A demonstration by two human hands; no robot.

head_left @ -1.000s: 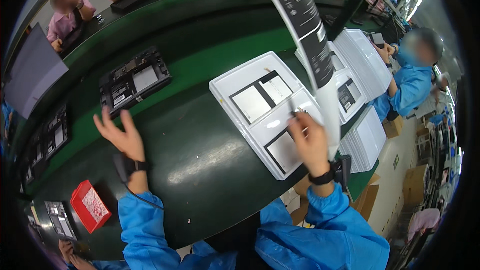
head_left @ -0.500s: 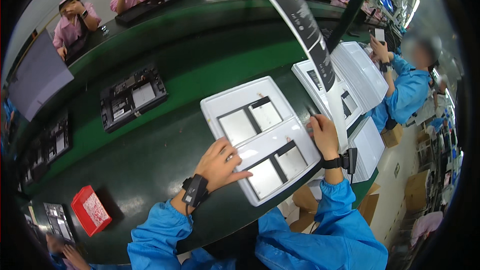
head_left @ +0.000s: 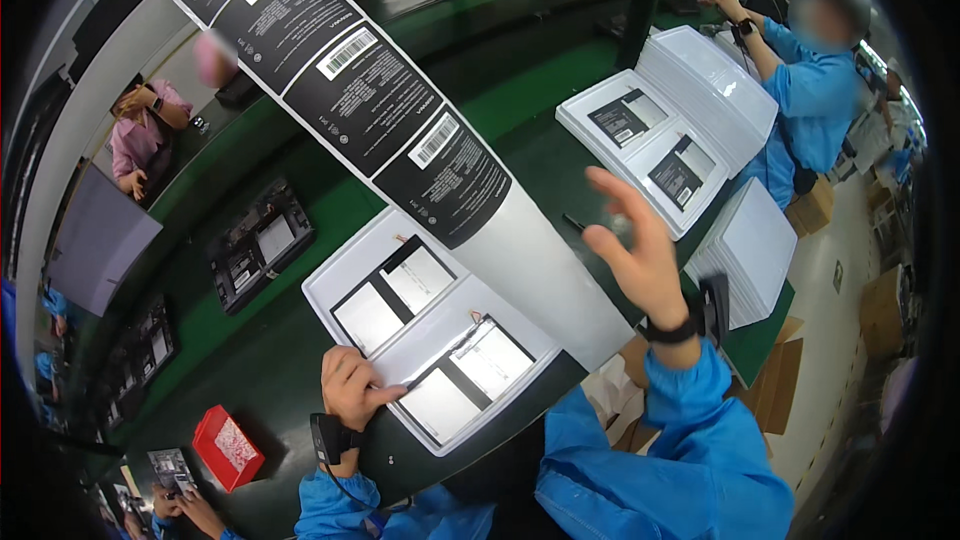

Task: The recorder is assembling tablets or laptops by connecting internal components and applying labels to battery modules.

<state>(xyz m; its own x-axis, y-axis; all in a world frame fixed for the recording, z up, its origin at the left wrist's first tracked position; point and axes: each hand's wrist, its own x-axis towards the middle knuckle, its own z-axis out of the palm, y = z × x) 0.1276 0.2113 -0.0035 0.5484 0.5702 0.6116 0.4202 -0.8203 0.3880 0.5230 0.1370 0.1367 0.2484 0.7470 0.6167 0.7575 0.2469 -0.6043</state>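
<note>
A white plastic tray (head_left: 470, 302) lies on the bench in front of me, holding several flat silver battery packs (head_left: 440, 405) with black strips and short leads. My left hand (head_left: 350, 388) grips the tray's near left edge, thumb over the rim and fingers curled. A long strip of black printed labels (head_left: 365, 90) on white backing hangs across the view and covers the tray's right part. Right of the strip's blank end, my right hand (head_left: 642, 258) is raised, empty, with thumb and fingers spread.
Another white tray (head_left: 577, 112) with black-labelled packs sits at the right, near stacked trays (head_left: 750, 250). Opened laptop bases (head_left: 262, 245) stand on the green bench to the left. A red bin (head_left: 222, 448) is at lower left. Co-workers (head_left: 815, 90) sit around the bench.
The label strip now stretches widely across the tray. My right hand has left the tray's right edge and opened. The tray, with my left hand, appears further left in view.
</note>
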